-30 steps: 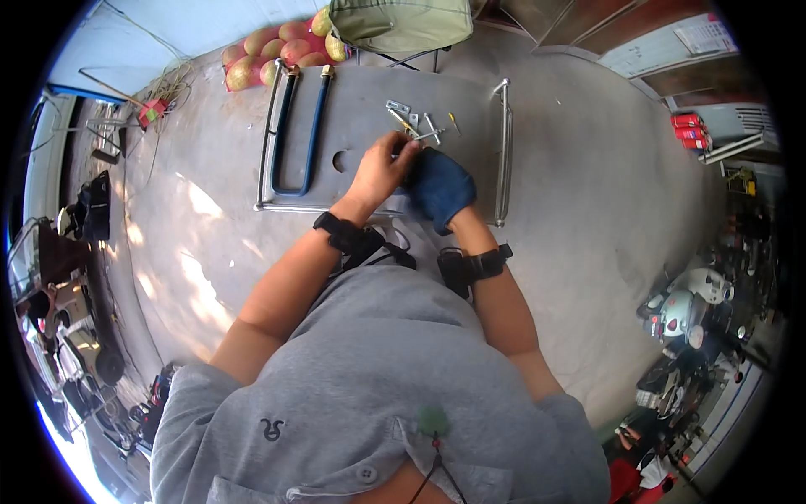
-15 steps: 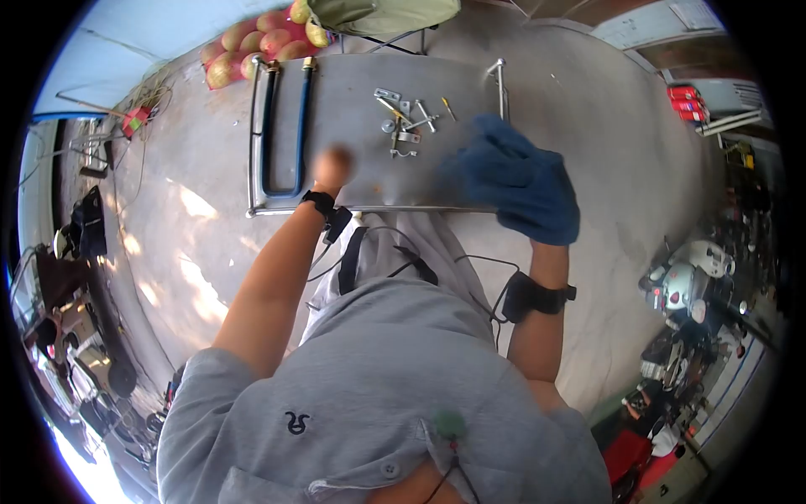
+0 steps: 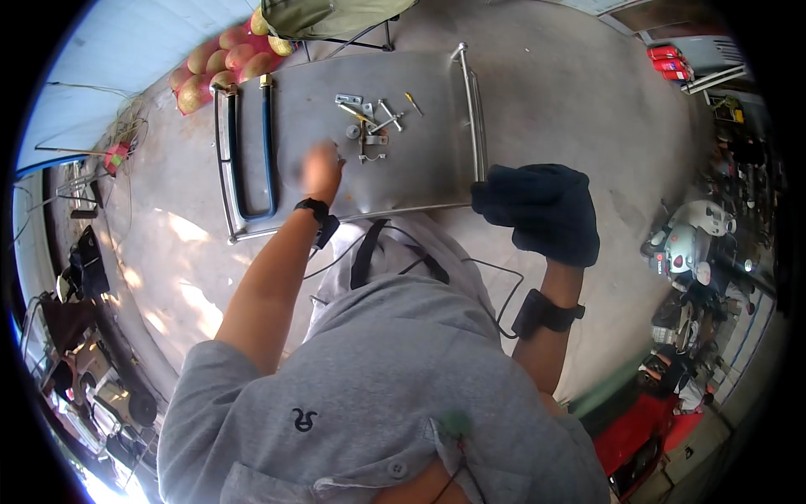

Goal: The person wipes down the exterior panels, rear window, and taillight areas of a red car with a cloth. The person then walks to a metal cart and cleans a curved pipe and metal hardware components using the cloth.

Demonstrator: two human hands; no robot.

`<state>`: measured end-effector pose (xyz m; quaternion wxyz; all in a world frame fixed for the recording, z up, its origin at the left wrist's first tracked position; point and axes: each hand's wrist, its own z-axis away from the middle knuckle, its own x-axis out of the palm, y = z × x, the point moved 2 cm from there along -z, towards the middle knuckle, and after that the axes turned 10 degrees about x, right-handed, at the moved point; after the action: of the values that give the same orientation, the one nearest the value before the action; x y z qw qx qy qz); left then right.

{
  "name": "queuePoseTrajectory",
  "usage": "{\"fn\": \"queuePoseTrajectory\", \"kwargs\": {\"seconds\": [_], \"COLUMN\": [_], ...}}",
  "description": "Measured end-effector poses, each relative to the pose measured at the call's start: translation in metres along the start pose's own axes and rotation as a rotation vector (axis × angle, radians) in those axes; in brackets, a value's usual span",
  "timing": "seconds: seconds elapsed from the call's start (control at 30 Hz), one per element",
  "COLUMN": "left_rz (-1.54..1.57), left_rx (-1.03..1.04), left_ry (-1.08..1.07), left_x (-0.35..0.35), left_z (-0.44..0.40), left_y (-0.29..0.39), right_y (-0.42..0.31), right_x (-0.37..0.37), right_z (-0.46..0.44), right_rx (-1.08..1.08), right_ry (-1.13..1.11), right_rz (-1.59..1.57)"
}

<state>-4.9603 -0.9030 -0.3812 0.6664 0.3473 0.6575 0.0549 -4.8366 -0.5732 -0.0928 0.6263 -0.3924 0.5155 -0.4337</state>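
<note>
My left hand [image 3: 321,174] is over the left part of the metal table [image 3: 411,172], its fingers curled and partly blurred. A small dark or metallic bit shows at its edge, but I cannot make it out. Just beyond it on the tabletop is a group of hardware: a bolt [image 3: 391,116], a flat bracket [image 3: 348,99], a pipe clamp [image 3: 373,157] and a round washer-like piece [image 3: 353,132]. My right hand is hidden inside or behind a bunched dark blue cloth [image 3: 546,210], which it holds off the table's right front corner.
A blue U-shaped tube [image 3: 268,151] with brass-coloured ends lies along the table's left rail. A yellow-tipped tool [image 3: 414,102] lies right of the hardware. Behind are a green folding chair [image 3: 327,18] and melons in red netting [image 3: 201,59]. A motor scooter [image 3: 693,239] stands far right.
The cloth in my right hand has moved from over the table's front right to beyond its corner. My left hand has come nearer the hardware. The whole view has shifted and tilted.
</note>
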Motion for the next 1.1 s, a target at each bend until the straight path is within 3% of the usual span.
{"fn": "queuePoseTrajectory", "kwargs": {"seconds": [0.07, 0.17, 0.27, 0.33, 0.37, 0.4, 0.47, 0.53, 0.57, 0.63, 0.73, 0.83, 0.9, 1.0, 1.07, 1.1], "left_rz": [0.130, 0.079, 0.000, -0.004, 0.023, 0.048, 0.227, 0.471, 0.674, 0.914, 1.197, 1.246, 0.979, 1.018, 1.039, 1.006], "left_rx": [0.062, 0.104, -0.013, 0.007, 0.026, 0.044, 0.014, -0.082, -0.212, -0.250, -0.227, -0.153, -0.058, -0.126, -0.140, -0.119], "left_ry": [-0.057, -0.206, -0.324, -0.288, -0.258, -0.226, -0.114, 0.043, -0.016, -0.016, -0.036, -0.129, -0.123, -0.059, -0.040, -0.028], "left_x": [0.008, 0.023, 0.043, 0.038, 0.036, 0.029, 0.011, -0.008, -0.017, -0.058, -0.096, -0.112, -0.114, -0.141, -0.149, -0.154], "left_z": [-0.006, -0.014, -0.018, -0.018, -0.017, -0.018, -0.019, -0.017, -0.018, -0.023, -0.024, -0.022, -0.019, -0.013, -0.007, -0.004], "left_y": [0.022, 0.049, 0.046, 0.051, 0.052, 0.055, 0.061, 0.070, 0.071, 0.097, 0.129, 0.158, 0.168, 0.176, 0.172, 0.166], "right_y": [-0.002, 0.002, 0.009, 0.011, 0.012, 0.013, 0.014, 0.038, 0.048, 0.060, 0.059, 0.045, 0.053, 0.064, 0.067, 0.067], "right_x": [0.002, 0.000, -0.011, -0.014, -0.008, -0.005, -0.001, 0.005, 0.010, 0.027, 0.058, 0.104, 0.125, 0.140, 0.152, 0.157], "right_z": [-0.009, -0.023, -0.040, -0.044, -0.042, -0.044, -0.049, -0.053, -0.055, -0.058, -0.073, -0.085, -0.096, -0.105, -0.114, -0.117], "right_rx": [-0.119, -0.278, -0.446, -0.322, -0.142, -0.142, -0.144, -0.278, -0.350, -0.515, -0.597, -0.216, -0.035, -0.206, -0.057, 0.047], "right_ry": [-0.029, -0.019, -0.010, -0.004, 0.002, -0.015, -0.051, -0.096, -0.106, -0.084, -0.162, -0.241, -0.118, -0.010, 0.003, 0.018], "right_rz": [-0.024, 0.185, 0.461, 0.429, 0.299, 0.310, 0.333, 0.407, 0.430, 0.425, 0.519, 0.697, 0.549, 0.511, 0.027, -0.056]}}
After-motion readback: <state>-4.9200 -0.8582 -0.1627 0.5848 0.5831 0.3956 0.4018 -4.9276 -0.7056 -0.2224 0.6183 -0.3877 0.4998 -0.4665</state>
